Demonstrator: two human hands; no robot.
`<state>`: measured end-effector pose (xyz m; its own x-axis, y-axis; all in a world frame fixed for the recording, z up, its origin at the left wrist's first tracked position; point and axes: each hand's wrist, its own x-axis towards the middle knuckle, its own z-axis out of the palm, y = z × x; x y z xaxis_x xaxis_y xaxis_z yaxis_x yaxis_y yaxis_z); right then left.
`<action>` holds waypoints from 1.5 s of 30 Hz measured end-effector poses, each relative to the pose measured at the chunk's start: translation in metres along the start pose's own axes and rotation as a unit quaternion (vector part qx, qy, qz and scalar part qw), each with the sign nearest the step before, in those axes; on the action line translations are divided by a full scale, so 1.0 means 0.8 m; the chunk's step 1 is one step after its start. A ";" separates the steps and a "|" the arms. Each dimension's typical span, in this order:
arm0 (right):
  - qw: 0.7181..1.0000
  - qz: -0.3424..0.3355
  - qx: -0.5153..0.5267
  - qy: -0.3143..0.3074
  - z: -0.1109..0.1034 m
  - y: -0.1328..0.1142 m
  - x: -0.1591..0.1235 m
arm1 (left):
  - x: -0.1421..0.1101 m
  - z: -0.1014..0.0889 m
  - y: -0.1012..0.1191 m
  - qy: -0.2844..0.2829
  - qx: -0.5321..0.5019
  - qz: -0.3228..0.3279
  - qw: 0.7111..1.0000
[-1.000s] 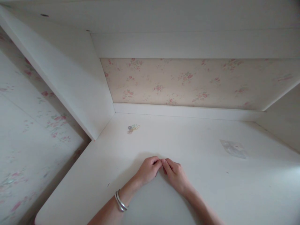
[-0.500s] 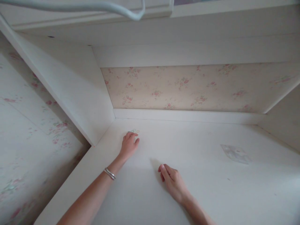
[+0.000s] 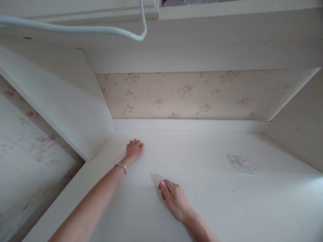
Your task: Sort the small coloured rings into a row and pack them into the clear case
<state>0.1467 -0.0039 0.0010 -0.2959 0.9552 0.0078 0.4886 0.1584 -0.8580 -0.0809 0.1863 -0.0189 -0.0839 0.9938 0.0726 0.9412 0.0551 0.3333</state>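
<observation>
My left hand (image 3: 135,149), with a silver bangle (image 3: 122,167) at the wrist, lies palm down on the white desk (image 3: 191,158) near its back left corner. Its fingers are bent and a little apart, covering the spot where the small coloured rings lay; no ring shows now. My right hand (image 3: 173,200) is closed nearer the front, thumb pressed against the curled index finger. Whatever it may hold is hidden.
A clear plastic bag (image 3: 241,164) lies flat on the desk at the right. White side panels stand left (image 3: 63,97) and right (image 3: 300,124). A shelf (image 3: 202,32) overhangs the back, with a pale cable (image 3: 101,30) hanging in front at upper left.
My left hand has parted from my right hand and reached forward and left onto the rings, which it now covers. My right hand stays closed near its place. The view has tilted up and shifted.
</observation>
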 end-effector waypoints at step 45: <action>0.997 0.061 0.033 0.030 0.003 -0.004 0.015 | -0.181 -0.024 0.064 -0.174 -0.537 -0.033 0.825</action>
<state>0.1394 0.0060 0.0028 -0.1865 0.9800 -0.0697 0.4623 0.0249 -0.8864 -0.0265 0.0431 0.0057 0.1510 0.9701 -0.1902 0.0896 0.1781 0.9799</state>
